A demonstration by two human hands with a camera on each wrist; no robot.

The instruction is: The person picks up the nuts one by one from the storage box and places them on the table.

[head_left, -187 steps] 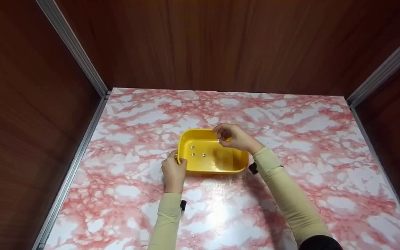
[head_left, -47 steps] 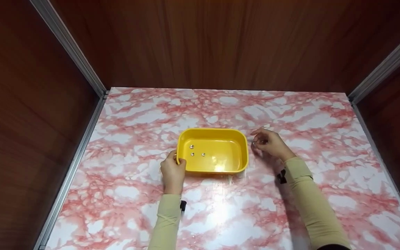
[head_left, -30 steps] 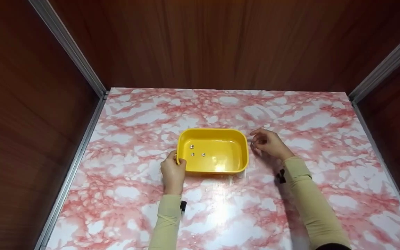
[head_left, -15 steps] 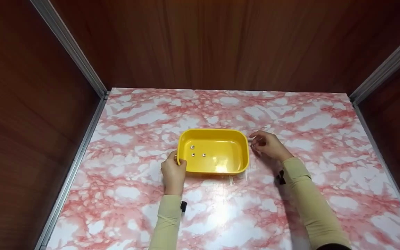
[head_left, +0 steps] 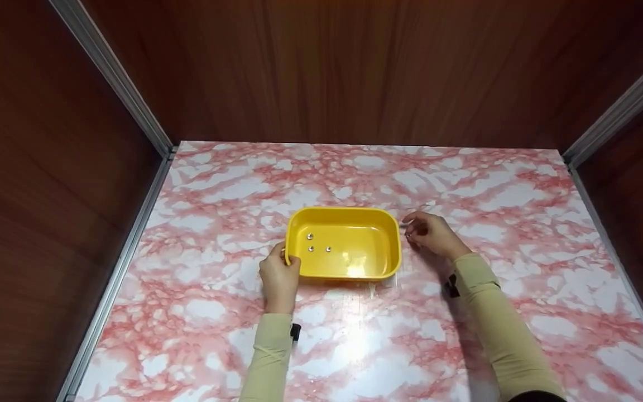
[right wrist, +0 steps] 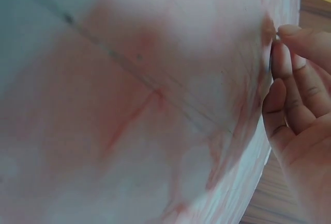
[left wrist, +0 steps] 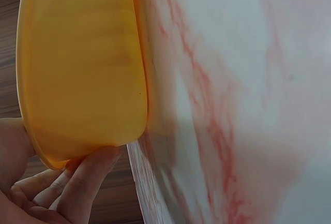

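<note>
A yellow rectangular plastic tray sits mid-table, with its left end gripped by my left hand, thumb over the rim and fingers outside. In the left wrist view the fingers curl round the corner of the tray. Three small shiny round gems, such as this gem, lie in the tray's left half. Just right of the tray, my right hand pinches another small shiny gem between thumb and fingertips, low over the tabletop. From the right wrist, the thumb and fingers mostly hide it at the fingertips.
The tabletop has a red and white marbled pattern. Dark brown wood panels enclose it at the back and both sides, with metal rails at the corners. A light glares off the table in front of the tray.
Since the oldest frame my right hand has moved from over the tray to the table on its right, still pinching the gem. The left hand and tray have stayed in place.
</note>
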